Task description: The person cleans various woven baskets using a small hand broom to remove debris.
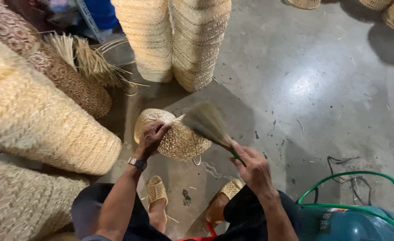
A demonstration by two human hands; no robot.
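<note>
Knees in dark trousers sit at bottom edge; woven sandals [156, 191] rest on the grey concrete floor [321, 80]. Left hand [151, 137] is closed over the top of a small woven basket [179, 138], fingers curled on its rim. Basket: pale natural fibre, open lattice weave, rounded dome shape, held just above floor, centre frame btwn both hands. Right hand [255, 169] is wrapped shut around green handle of a brush [208, 122]; bristles fan out, fine, grey-brown, blurred, touching basket's right side. Stacked woven baskets [172, 38] stand behind; larger coarse-weave stacks [36, 120] lie at left. Green-framed teal machine [353, 218] sits lower right.
</note>
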